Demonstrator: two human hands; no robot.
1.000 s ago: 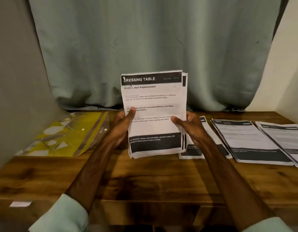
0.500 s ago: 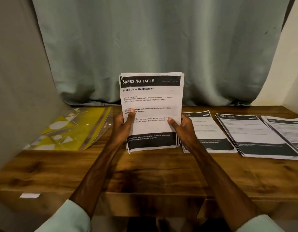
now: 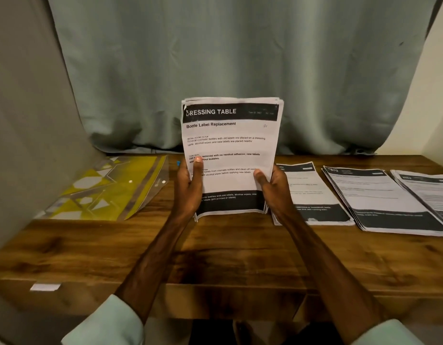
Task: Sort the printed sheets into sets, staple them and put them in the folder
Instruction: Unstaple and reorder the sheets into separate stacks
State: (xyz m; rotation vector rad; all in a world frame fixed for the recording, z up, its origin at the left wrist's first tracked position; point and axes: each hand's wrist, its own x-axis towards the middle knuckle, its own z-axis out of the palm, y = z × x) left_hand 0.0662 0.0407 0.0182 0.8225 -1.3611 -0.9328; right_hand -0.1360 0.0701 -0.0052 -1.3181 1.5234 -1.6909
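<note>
I hold a stack of printed sheets (image 3: 230, 145) upright over the middle of the wooden table (image 3: 215, 250); its top page reads "DRESSING TABLE, Bottle Label Replacement". My left hand (image 3: 189, 188) grips the stack's left edge, thumb across the front. My right hand (image 3: 274, 189) grips the right edge the same way. The stack's bottom edge sits at or just above the tabletop. Three more piles of sheets lie flat to the right: one (image 3: 312, 190) beside my right hand, one (image 3: 379, 197) further right, one (image 3: 429, 190) at the frame's edge. A yellow patterned plastic folder (image 3: 103, 188) lies at the left.
A grey-green curtain (image 3: 227, 58) hangs behind the table. A small blue object (image 3: 178, 163) peeks out behind my left hand. A white label (image 3: 45, 287) sticks to the table's front edge at the left. Walls close in on both sides.
The stack has squared up: the sheets that stuck out on the right a second ago now line up. Both hands keep their hold; the view has shifted slightly.
</note>
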